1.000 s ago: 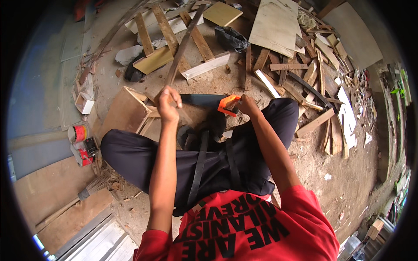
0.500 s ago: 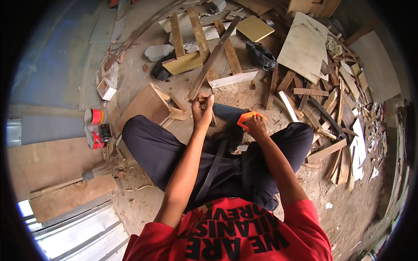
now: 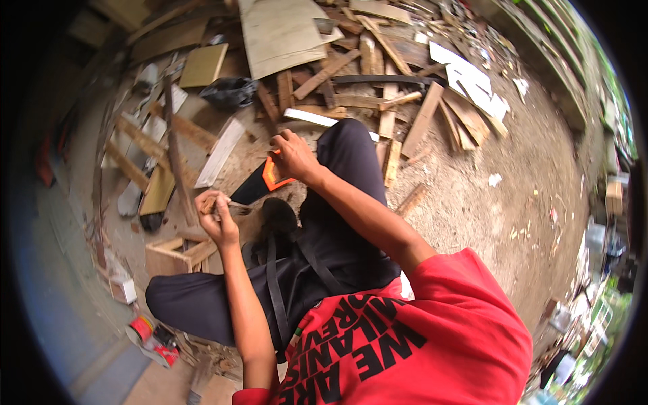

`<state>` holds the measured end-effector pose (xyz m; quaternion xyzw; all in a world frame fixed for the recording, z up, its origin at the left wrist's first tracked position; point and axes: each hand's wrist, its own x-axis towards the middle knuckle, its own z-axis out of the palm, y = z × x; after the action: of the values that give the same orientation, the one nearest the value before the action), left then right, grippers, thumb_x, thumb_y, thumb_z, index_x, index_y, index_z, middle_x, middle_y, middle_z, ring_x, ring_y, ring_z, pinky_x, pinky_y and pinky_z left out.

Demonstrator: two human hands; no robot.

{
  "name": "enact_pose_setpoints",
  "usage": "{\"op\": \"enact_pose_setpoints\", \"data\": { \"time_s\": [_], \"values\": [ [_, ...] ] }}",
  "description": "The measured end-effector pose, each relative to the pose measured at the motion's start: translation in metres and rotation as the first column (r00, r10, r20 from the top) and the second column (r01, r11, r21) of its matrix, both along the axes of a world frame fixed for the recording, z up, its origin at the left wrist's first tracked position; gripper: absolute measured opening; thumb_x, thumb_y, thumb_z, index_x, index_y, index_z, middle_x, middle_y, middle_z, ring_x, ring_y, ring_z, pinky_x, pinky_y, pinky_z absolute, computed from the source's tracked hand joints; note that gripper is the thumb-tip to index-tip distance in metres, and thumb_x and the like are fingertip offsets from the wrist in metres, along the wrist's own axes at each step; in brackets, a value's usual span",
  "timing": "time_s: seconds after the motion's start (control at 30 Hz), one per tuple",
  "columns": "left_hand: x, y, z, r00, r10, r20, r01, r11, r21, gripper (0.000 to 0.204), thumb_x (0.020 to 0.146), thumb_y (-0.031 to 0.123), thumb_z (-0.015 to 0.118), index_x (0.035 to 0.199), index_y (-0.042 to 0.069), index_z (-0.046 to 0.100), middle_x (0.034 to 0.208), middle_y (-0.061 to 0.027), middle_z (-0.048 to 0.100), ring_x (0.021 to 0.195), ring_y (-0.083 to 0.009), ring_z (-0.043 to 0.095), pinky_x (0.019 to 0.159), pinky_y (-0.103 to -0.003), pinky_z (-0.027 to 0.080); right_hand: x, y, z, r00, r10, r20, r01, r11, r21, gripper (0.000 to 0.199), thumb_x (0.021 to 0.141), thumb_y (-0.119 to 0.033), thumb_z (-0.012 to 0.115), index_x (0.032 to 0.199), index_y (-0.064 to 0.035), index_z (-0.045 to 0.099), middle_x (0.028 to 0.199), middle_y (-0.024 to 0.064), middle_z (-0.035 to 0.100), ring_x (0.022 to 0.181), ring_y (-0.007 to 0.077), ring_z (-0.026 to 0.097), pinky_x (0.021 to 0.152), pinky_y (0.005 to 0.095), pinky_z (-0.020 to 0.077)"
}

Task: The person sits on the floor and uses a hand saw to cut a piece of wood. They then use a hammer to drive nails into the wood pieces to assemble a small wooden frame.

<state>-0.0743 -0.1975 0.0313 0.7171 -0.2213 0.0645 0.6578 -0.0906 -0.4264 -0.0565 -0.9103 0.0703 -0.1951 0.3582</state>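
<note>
My right hand (image 3: 295,159) is closed around the orange handle of a hand saw (image 3: 251,187), whose dark blade points down and left toward my other hand. My left hand (image 3: 221,226) is closed in a pinch, with a small brown piece of wood (image 3: 210,204) showing between its fingers. The lower end of that piece is hard to make out. Both hands are held in front of my crossed legs, with the saw's blade tip close to my left thumb. Below my left hand, a wooden box-like frame (image 3: 172,260) sits against my left knee.
Several planks and offcuts (image 3: 423,121) lie heaped beyond my right knee, with a large pale board (image 3: 280,40) at the back. A slatted wooden piece (image 3: 145,145) and a black plastic bag (image 3: 229,92) lie ahead left. Red cans (image 3: 142,329) stand by my left leg.
The view has swung to the right, so the scene has shifted left and turned. My right hand stays on the saw's handle, and my left hand stays closed.
</note>
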Motion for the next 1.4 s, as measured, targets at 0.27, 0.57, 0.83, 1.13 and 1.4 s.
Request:
{"op": "enact_pose_setpoints", "data": {
  "time_s": [0.27, 0.57, 0.83, 1.13, 1.4],
  "values": [
    [-0.011, -0.072, 0.053, 0.920, -0.001, 0.391, -0.010, 1.000, 0.026, 0.023, 0.104, 0.018, 0.051, 0.112, -0.003, 0.048, 0.096, -0.0132, 0.059, 0.085, -0.0208, 0.058, 0.081, -0.033, 0.048, -0.121, -0.062, 0.087, 0.781, -0.563, 0.270, 0.409, 0.788, 0.460, 0.018, 0.087, -0.005, 0.067, 0.103, 0.0002, 0.062, 0.094, 0.0149, 0.065, 0.084, 0.0270, 0.065, 0.077, 0.0360, 0.0514],
    [-0.004, -0.165, 0.109, 0.833, -0.088, 0.547, 0.129, 0.991, -0.038, 0.028, 0.105, 0.025, 0.048, 0.115, -0.001, 0.046, 0.100, -0.0145, 0.060, 0.090, -0.0226, 0.061, 0.090, -0.045, 0.054, -0.152, -0.188, -0.038, 0.675, -0.700, -0.233, 0.386, 0.065, 0.920, 0.035, 0.097, -0.020, 0.062, 0.118, 0.0062, 0.055, 0.101, 0.0153, 0.067, 0.085, 0.0205, 0.069, 0.071, 0.0301, 0.0565],
    [0.000, -0.127, 0.067, 0.986, 0.168, 0.008, -0.154, 0.925, -0.346, 0.026, 0.105, 0.029, 0.048, 0.103, 0.003, 0.048, 0.089, -0.0066, 0.054, 0.085, -0.0178, 0.054, 0.090, -0.043, 0.050, -0.071, -0.300, -0.142, 0.680, -0.577, -0.453, 0.445, -0.167, 0.880, 0.038, 0.090, -0.032, 0.073, 0.102, 0.0000, 0.057, 0.085, 0.0048, 0.057, 0.067, 0.0170, 0.059, 0.066, 0.0318, 0.0552],
    [-0.005, -0.063, 0.047, 0.957, 0.281, -0.069, -0.289, 0.914, -0.285, 0.023, 0.104, 0.025, 0.052, 0.098, 0.003, 0.055, 0.087, -0.0042, 0.053, 0.085, -0.0161, 0.053, 0.087, -0.039, 0.047, -0.043, -0.360, -0.192, 0.564, -0.521, -0.641, 0.676, -0.154, 0.721, 0.037, 0.086, -0.034, 0.075, 0.106, -0.0050, 0.063, 0.095, 0.0108, 0.067, 0.074, 0.0239, 0.066, 0.063, 0.0377, 0.0498],
    [-0.026, -0.029, 0.035, 0.852, 0.414, -0.320, -0.503, 0.816, -0.284, 0.022, 0.099, 0.019, 0.060, 0.083, 0.005, 0.058, 0.080, -0.0030, 0.056, 0.081, -0.0152, 0.054, 0.085, -0.037, 0.047, -0.037, -0.383, -0.203, 0.525, -0.522, -0.672, 0.738, -0.115, 0.665, 0.028, 0.083, -0.030, 0.080, 0.081, -0.0146, 0.057, 0.061, -0.0011, 0.047, 0.047, 0.0140, 0.041, 0.046, 0.0311, 0.0314]
  ]
}}
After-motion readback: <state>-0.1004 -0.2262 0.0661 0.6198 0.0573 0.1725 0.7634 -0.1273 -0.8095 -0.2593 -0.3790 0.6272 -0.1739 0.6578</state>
